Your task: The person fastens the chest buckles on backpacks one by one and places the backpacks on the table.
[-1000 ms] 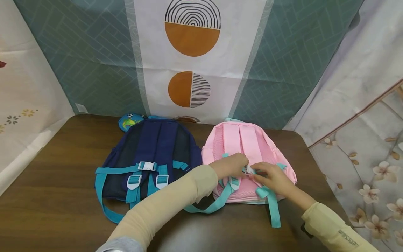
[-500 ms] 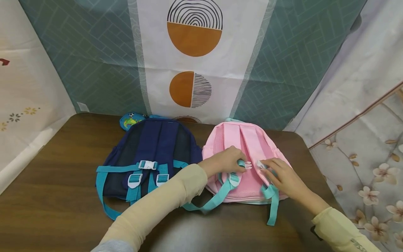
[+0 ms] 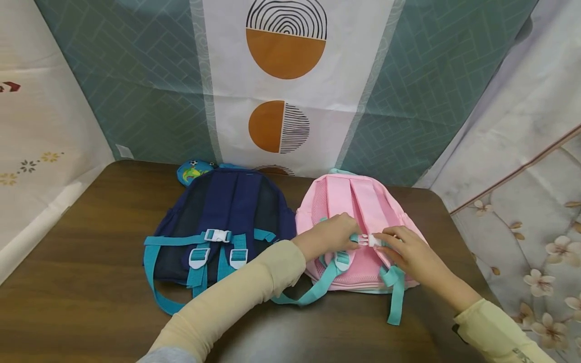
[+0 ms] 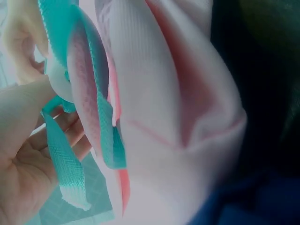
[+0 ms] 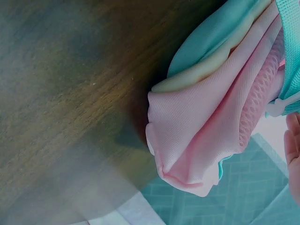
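A pink backpack (image 3: pixel 383 201) lies with its straps up at the right of the table in the head view. Over its lower middle, my left hand (image 3: pixel 329 234) pinches the pronged half of a white side-release buckle (image 3: pixel 363 240) on teal webbing. My right hand (image 3: pixel 410 247) grips the socket half (image 3: pixel 375 241) between thumb and fingers. The two halves face each other end to end, with the prongs right at the socket's mouth. In the left wrist view, a loose teal strap end (image 4: pixel 68 161) hangs in front of my left hand (image 4: pixel 28 159). Fingers (image 5: pixel 291 140) show at the right wrist view's edge.
A navy backpack (image 3: pixel 240 201) with a fastened white buckle (image 3: pixel 217 236) lies just left of the pink one. Behind it sits a small blue pouch (image 3: pixel 192 171). The brown table (image 3: pixel 104 242) ends at a hanging patterned cloth (image 3: pixel 386 111).
Both hands were close together at the buckle, then drew apart with its two halves separated. Now the halves are back together end to end. The head view has shifted slightly.
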A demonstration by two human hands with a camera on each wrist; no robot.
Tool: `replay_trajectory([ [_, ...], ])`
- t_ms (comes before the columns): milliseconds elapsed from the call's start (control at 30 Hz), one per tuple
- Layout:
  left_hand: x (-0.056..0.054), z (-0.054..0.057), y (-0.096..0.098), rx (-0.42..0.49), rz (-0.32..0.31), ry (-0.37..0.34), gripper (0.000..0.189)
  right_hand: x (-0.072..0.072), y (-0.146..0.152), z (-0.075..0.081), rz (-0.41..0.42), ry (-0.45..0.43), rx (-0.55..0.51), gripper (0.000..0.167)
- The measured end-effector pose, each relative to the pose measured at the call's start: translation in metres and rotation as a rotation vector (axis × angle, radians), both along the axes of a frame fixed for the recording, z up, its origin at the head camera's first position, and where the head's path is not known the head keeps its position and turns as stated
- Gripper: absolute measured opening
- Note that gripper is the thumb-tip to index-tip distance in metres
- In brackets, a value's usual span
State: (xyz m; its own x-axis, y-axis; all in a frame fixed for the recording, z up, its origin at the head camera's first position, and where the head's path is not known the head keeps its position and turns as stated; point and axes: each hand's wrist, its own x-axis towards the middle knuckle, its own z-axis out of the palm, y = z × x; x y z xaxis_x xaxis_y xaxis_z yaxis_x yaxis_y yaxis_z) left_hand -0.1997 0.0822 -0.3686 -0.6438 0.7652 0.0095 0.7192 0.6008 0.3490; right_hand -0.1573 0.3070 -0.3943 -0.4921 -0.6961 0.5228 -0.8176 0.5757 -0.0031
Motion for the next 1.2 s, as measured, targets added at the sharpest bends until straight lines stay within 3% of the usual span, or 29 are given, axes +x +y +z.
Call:
replay_trajectory([
  [167,0.0035,-0.0009,0.005,-0.028,0.049,0.002,0.018,0.0006,-0.0018,-0.0007,-0.004,0.007,-0.005,0.046],
  [300,0.0048,-0.001,0.0059,-0.026,0.037,0.009,0.02,0.0004,-0.0035,0.0004,-0.01,-0.005,0.002,0.048],
  [433,0.0062,-0.0009,0.0072,-0.034,0.031,0.022,0.024,0.0007,-0.0051,0.002,-0.024,-0.041,0.009,0.048],
  [500,0.0071,-0.0008,0.0076,-0.019,0.041,0.005,0.026,0.0027,-0.0061,0.0023,-0.068,-0.094,-0.012,0.04],
  [600,0.0092,-0.0003,0.0081,0.051,0.082,-0.046,0.031,0.0053,-0.0074,0.0019,-0.18,-0.194,-0.093,0.039],
  [767,0.0095,-0.0009,0.0058,0.294,0.154,-0.185,0.042,0.0058,-0.0063,0.0042,-0.328,-0.386,-0.267,0.036],
  [867,0.0086,-0.0009,0.0031,0.385,0.157,-0.228,0.049,0.0042,-0.0056,0.0061,-0.331,-0.44,-0.301,0.035],
  [1200,0.0089,0.0013,0.0031,0.479,0.228,-0.289,0.061,0.0009,-0.0079,0.0036,-0.343,-0.466,-0.341,0.034],
])
